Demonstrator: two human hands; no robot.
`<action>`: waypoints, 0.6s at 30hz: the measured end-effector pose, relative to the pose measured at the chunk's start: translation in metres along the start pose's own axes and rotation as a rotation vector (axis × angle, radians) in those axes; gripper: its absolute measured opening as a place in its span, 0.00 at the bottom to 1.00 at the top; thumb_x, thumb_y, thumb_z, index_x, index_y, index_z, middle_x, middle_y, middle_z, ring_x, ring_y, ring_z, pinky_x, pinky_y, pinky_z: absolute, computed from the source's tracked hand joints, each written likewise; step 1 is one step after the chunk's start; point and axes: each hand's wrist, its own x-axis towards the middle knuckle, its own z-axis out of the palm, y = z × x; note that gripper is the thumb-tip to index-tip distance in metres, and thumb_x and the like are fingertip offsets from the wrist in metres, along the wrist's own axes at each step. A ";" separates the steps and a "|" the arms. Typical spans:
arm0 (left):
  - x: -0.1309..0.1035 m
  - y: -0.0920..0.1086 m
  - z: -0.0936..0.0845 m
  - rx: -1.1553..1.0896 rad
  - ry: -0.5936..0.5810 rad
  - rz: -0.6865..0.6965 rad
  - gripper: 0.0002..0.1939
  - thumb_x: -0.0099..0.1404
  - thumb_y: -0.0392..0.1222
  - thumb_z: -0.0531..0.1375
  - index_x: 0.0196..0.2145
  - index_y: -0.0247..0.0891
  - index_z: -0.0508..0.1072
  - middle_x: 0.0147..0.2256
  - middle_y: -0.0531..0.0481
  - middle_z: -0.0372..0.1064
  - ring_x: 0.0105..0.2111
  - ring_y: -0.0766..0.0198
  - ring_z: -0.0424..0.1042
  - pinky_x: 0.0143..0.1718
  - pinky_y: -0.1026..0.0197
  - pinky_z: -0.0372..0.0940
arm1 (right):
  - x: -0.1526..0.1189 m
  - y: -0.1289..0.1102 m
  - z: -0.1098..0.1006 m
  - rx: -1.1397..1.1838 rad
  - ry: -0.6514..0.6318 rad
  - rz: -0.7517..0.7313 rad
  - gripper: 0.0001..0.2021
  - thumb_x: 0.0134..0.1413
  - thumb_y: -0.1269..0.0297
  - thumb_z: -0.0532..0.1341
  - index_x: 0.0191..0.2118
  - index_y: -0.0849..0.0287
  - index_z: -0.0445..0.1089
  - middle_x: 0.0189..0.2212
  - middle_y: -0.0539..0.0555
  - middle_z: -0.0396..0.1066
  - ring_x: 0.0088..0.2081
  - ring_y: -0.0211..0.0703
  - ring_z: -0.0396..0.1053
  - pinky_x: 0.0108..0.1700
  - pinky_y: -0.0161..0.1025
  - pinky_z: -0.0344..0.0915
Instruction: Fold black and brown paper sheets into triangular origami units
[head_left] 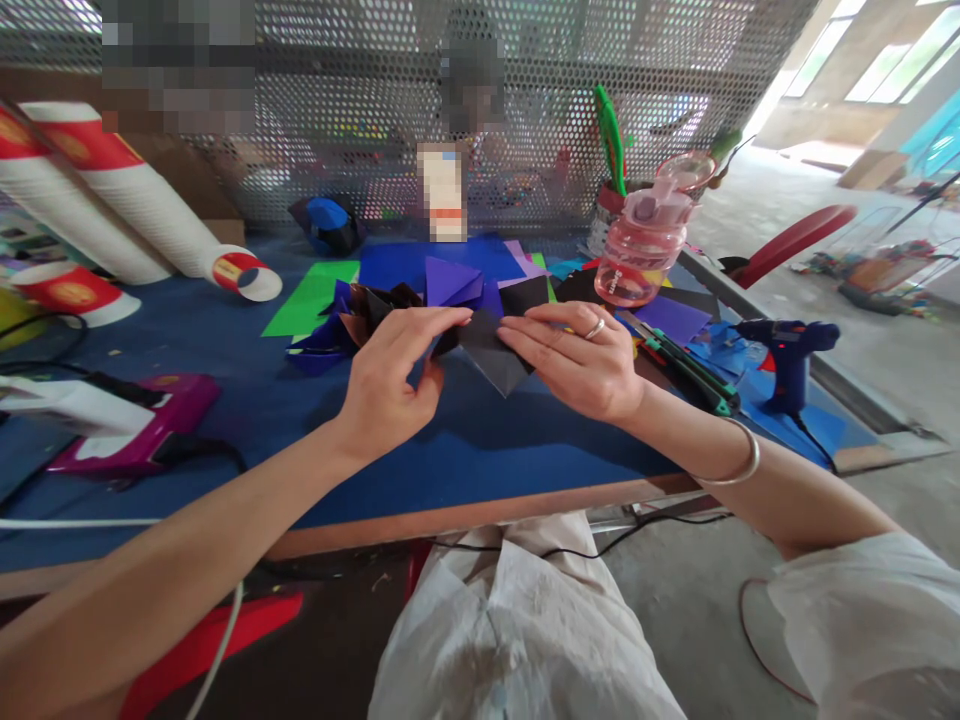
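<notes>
A black piece of folded paper (495, 355) is held above the blue table (450, 450), its pointed corner facing me. My right hand (574, 360), with a ring on one finger, grips its right side between thumb and fingers. On the left side my left hand (397, 375) is closed at the paper's left edge, fingertips against a dark part of it. Just behind the hands lie a purple folded piece (452, 282), a black piece (525, 294) and dark blue and brown folded papers (322, 335).
Paper cups (135, 190) lie stacked at the left near a purple power strip (139, 425). On the right are a pink bottle (643, 245), a green cutter (686, 365) and a blue glue gun (791, 365). A perforated metal screen (322, 130) stands behind.
</notes>
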 end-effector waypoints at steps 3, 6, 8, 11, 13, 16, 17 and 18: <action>-0.002 -0.012 0.000 -0.023 -0.080 0.042 0.25 0.62 0.24 0.51 0.49 0.42 0.77 0.52 0.48 0.77 0.54 0.56 0.73 0.59 0.50 0.67 | -0.002 -0.001 0.002 0.009 -0.079 -0.144 0.15 0.67 0.73 0.58 0.56 0.61 0.73 0.51 0.55 0.80 0.53 0.45 0.75 0.51 0.43 0.75; -0.009 -0.025 0.000 -0.083 -0.297 0.074 0.22 0.61 0.26 0.52 0.41 0.45 0.81 0.47 0.49 0.80 0.51 0.56 0.76 0.56 0.49 0.69 | -0.006 -0.006 0.005 0.118 -0.202 -0.259 0.12 0.69 0.73 0.56 0.50 0.66 0.76 0.49 0.56 0.81 0.53 0.45 0.76 0.53 0.42 0.76; -0.018 -0.031 -0.002 -0.108 -0.429 0.065 0.22 0.61 0.27 0.53 0.40 0.46 0.82 0.45 0.49 0.81 0.48 0.55 0.78 0.54 0.50 0.71 | -0.009 -0.010 0.007 0.198 -0.264 -0.291 0.13 0.70 0.72 0.55 0.48 0.66 0.77 0.46 0.57 0.81 0.52 0.43 0.77 0.53 0.42 0.77; -0.031 -0.032 -0.008 -0.125 -0.519 0.013 0.23 0.63 0.28 0.53 0.45 0.46 0.82 0.49 0.48 0.80 0.48 0.55 0.79 0.53 0.52 0.73 | -0.013 -0.014 0.005 0.259 -0.319 -0.275 0.12 0.70 0.71 0.56 0.46 0.65 0.77 0.45 0.58 0.82 0.49 0.43 0.79 0.52 0.41 0.78; -0.036 -0.029 -0.013 -0.111 -0.534 0.016 0.24 0.62 0.28 0.53 0.49 0.45 0.81 0.53 0.47 0.78 0.50 0.55 0.79 0.54 0.53 0.73 | -0.013 -0.015 0.003 0.292 -0.335 -0.255 0.10 0.68 0.70 0.59 0.44 0.66 0.78 0.43 0.59 0.82 0.47 0.44 0.80 0.50 0.42 0.79; -0.038 -0.022 -0.018 -0.086 -0.525 0.075 0.24 0.61 0.31 0.57 0.53 0.41 0.78 0.54 0.43 0.77 0.52 0.52 0.78 0.57 0.52 0.73 | -0.012 -0.017 -0.001 0.329 -0.356 -0.230 0.08 0.65 0.73 0.61 0.43 0.70 0.78 0.41 0.60 0.82 0.45 0.47 0.80 0.48 0.43 0.80; -0.038 -0.020 -0.018 -0.072 -0.509 0.085 0.23 0.61 0.32 0.58 0.53 0.41 0.79 0.54 0.43 0.77 0.52 0.51 0.79 0.56 0.51 0.73 | -0.012 -0.018 -0.003 0.335 -0.360 -0.225 0.08 0.65 0.73 0.61 0.43 0.69 0.78 0.41 0.60 0.82 0.45 0.47 0.81 0.48 0.43 0.80; -0.038 -0.018 -0.018 -0.060 -0.504 0.086 0.21 0.62 0.34 0.59 0.52 0.42 0.79 0.53 0.43 0.78 0.51 0.51 0.79 0.56 0.51 0.73 | -0.012 -0.019 -0.004 0.338 -0.366 -0.222 0.08 0.65 0.73 0.61 0.43 0.69 0.78 0.40 0.59 0.82 0.45 0.47 0.81 0.47 0.42 0.80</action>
